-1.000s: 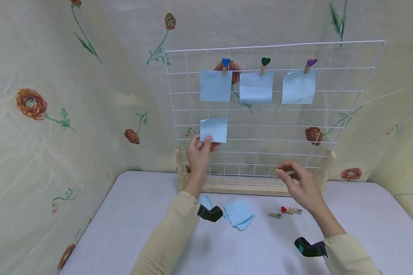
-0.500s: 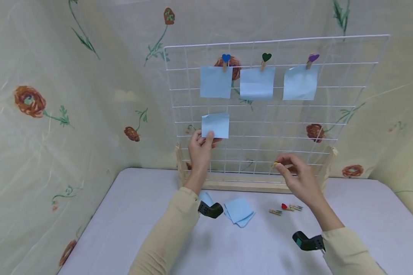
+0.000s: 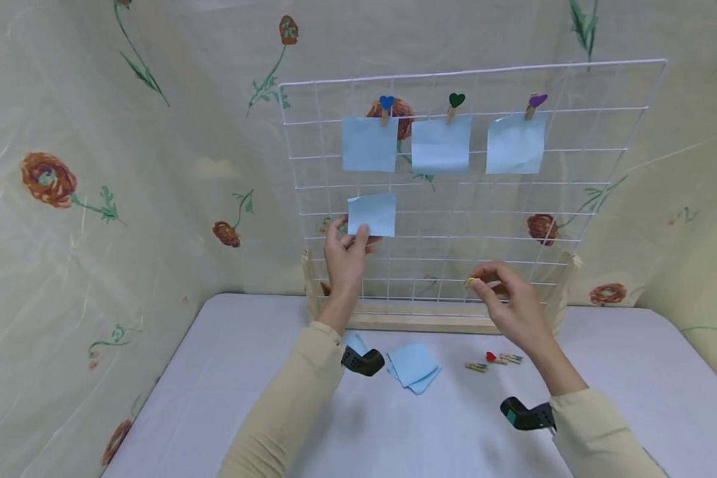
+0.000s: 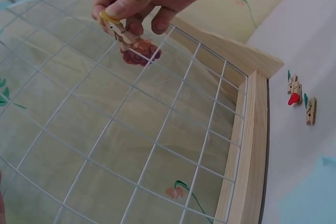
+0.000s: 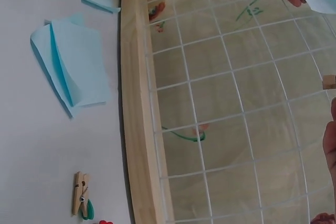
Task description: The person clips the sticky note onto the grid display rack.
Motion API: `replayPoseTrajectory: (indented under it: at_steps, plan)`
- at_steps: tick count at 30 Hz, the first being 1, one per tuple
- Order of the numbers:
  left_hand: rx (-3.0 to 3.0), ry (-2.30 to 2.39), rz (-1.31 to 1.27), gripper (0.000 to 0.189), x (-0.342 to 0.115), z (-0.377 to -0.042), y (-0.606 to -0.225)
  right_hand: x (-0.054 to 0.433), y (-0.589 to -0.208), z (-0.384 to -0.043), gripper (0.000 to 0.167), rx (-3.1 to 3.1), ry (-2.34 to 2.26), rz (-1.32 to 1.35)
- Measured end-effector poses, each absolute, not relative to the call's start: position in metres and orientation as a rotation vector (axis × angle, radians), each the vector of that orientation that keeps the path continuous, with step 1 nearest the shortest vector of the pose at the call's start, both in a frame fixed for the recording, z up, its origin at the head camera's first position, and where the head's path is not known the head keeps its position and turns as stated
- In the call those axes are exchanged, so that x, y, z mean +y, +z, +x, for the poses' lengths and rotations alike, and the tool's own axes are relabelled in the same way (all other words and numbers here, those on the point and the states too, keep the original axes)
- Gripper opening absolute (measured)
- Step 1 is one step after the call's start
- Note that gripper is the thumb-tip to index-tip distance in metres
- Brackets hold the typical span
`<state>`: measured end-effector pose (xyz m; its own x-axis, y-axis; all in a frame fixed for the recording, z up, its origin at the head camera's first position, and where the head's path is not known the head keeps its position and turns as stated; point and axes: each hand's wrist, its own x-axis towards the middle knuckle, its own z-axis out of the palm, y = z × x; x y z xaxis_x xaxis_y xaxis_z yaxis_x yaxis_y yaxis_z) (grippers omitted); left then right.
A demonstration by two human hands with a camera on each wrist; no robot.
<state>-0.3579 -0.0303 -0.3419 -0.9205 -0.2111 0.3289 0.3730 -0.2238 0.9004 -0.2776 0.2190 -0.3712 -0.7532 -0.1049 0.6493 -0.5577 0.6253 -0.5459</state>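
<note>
In the head view my left hand [image 3: 343, 264] pinches a light blue paper note [image 3: 376, 211] by its lower edge, thumb in front. The note stands before the white wire grid [image 3: 472, 72], below the leftmost hanging note [image 3: 368, 145]. My right hand [image 3: 516, 309] is lower and farther right. Its thumb and fingertips pinch a small wooden clothespin [image 4: 122, 32] with a yellow top, seen best in the left wrist view. The clothespin's free end points toward the grid. Two more notes [image 3: 441, 145] hang in the upper row, and heart-topped clothespins [image 3: 456, 106] clip all three.
A wooden base [image 3: 424, 322] holds the grid upright on the white-covered table [image 3: 245, 398]. Stacked blue notes [image 3: 414, 364] lie in front of it, with another note [image 3: 355, 343] partly behind the left wrist camera. Several clothespins [image 3: 477, 366] lie to the right.
My left hand has raised the note slightly against the grid. My right hand has moved a little up and to the left with the clothespin. The head view has shifted slightly.
</note>
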Motion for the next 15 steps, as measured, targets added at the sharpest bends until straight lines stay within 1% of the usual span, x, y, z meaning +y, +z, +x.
replayPoseTrajectory:
  at_steps: [7,15]
  plan:
    - [-1.710,-2.160,-0.181,0.032,-0.031,-0.360,-0.341,0.212,-0.365,-0.282,0.014,-2.254,1.043,0.520]
    - [-1.713,-2.136,-0.211,0.032,-0.032,-0.362,-0.340,0.208,-0.358,-0.288,0.018,-2.241,1.037,0.542]
